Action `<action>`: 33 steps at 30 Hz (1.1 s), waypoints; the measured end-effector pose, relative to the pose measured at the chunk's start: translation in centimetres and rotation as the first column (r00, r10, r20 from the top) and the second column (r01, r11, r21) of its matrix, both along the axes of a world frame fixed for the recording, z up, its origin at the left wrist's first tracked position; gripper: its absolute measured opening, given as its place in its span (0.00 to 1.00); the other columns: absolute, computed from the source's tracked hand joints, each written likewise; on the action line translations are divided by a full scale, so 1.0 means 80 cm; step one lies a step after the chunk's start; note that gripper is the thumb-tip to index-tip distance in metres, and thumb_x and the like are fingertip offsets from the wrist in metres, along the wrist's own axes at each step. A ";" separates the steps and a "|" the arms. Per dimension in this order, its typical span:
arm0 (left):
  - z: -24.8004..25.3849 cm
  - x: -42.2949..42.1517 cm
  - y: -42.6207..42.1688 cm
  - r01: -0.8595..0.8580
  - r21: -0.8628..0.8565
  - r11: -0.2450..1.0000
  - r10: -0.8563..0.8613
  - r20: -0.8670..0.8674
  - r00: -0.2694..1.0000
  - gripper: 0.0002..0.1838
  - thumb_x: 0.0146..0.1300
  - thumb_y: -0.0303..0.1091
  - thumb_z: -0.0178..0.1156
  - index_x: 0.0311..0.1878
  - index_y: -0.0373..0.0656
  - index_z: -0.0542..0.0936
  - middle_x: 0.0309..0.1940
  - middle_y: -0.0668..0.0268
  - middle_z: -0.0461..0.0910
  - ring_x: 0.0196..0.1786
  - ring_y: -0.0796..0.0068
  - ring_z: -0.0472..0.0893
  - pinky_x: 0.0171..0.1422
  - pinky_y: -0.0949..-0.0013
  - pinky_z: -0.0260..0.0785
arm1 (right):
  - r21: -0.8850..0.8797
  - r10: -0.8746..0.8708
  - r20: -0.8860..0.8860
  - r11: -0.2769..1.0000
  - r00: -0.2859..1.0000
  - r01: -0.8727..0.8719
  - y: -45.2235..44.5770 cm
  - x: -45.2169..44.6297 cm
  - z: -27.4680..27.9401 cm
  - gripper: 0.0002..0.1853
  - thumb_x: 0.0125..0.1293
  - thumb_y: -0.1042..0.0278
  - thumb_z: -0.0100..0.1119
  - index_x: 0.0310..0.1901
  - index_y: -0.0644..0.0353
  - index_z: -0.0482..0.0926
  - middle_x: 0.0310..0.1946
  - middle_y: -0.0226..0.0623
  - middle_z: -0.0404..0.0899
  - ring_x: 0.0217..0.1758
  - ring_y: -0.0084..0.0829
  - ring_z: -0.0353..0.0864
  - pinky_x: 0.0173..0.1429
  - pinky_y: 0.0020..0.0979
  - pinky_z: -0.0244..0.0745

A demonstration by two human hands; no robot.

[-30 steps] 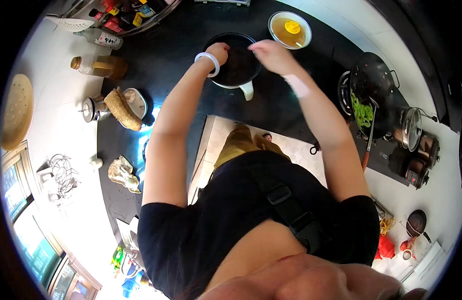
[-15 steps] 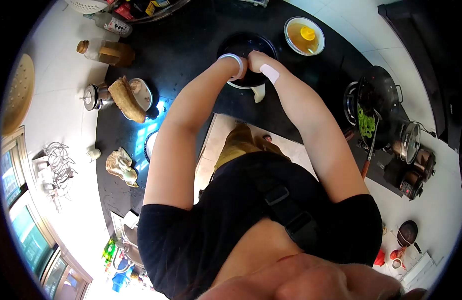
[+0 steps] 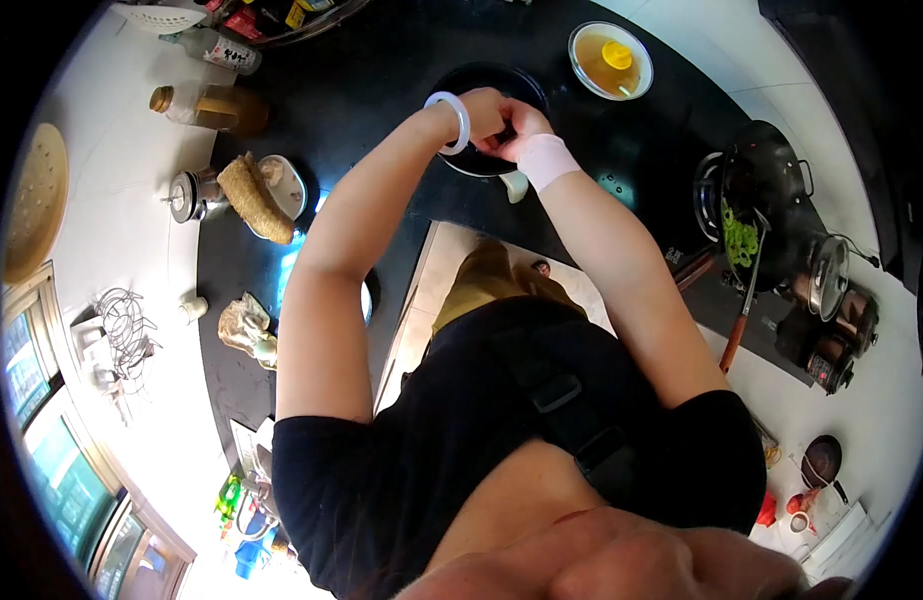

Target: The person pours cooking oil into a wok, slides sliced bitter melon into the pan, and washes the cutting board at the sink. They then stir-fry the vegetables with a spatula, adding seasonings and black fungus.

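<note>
A dark round pan (image 3: 481, 75) with a pale handle (image 3: 514, 186) rests on the black counter. Over it, my left hand (image 3: 484, 112), with a white bangle at the wrist, meets my right hand (image 3: 524, 128), which has a pale patch on the wrist. The fingers of both hands are drawn together at the fingertips, closed on something too small or hidden to make out. The hands cover part of the pan's inside.
A white bowl (image 3: 584, 32) of yellowish liquid holds a yellow object. At the right, a wok (image 3: 771, 150) contains green pieces and a spatula (image 3: 746, 300). Bottles (image 3: 216, 105), a jar (image 3: 184, 196) and a brown towel-like roll (image 3: 251, 200) are at the left.
My hands were apart over the pan a second ago; they have come together. The view has shifted, so the pan and bowl appear further right.
</note>
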State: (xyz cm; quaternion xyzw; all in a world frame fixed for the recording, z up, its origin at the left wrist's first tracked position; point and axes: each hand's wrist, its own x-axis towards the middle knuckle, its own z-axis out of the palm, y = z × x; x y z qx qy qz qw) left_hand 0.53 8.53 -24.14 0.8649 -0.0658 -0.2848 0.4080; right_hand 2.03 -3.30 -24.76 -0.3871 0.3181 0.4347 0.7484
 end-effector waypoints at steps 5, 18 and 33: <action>0.076 -0.001 0.018 -0.203 0.108 0.973 0.199 0.046 0.979 0.13 0.54 0.26 0.52 0.42 0.39 0.79 0.30 0.61 0.80 0.31 0.76 0.79 0.31 0.73 0.74 | 0.265 0.012 -0.140 0.964 0.990 0.025 -0.016 0.026 -0.002 0.05 0.58 0.77 0.48 0.37 0.65 0.70 0.29 0.41 0.70 0.33 0.35 0.74 0.40 0.43 0.74; -0.004 -0.015 -0.020 0.282 0.855 0.436 -0.445 -0.068 0.893 0.20 0.51 0.33 0.56 0.49 0.38 0.75 0.57 0.49 0.66 0.51 0.48 0.74 0.52 0.60 0.70 | 0.083 0.153 0.266 0.980 0.952 -0.181 -0.027 0.042 0.044 0.08 0.57 0.75 0.56 0.38 0.68 0.75 0.36 0.41 0.74 0.40 0.35 0.74 0.49 0.40 0.72; -0.058 -0.006 -0.060 0.007 0.399 0.917 -0.011 0.006 1.000 0.13 0.53 0.34 0.53 0.39 0.39 0.79 0.41 0.54 0.78 0.46 0.61 0.78 0.46 0.63 0.70 | 0.132 0.045 0.259 0.988 0.965 -0.082 -0.032 0.047 0.031 0.05 0.57 0.76 0.54 0.35 0.67 0.75 0.31 0.41 0.74 0.34 0.34 0.74 0.46 0.41 0.73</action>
